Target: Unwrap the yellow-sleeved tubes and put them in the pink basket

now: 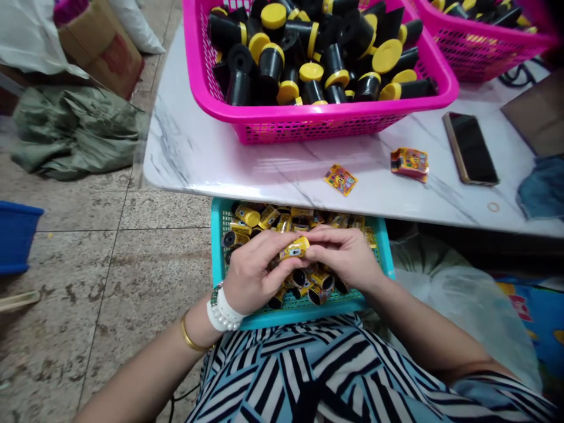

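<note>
My grip closes on the tube [294,249], left hand [254,263] at eight o'clock, right hand [348,252] at three; it is likely light, stiff, slick, best pinched mid-body.

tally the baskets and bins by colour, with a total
Pink baskets: 2
Teal basket: 1
Blue bin, cut off by the picture's edge: 1
Total: 4
</note>
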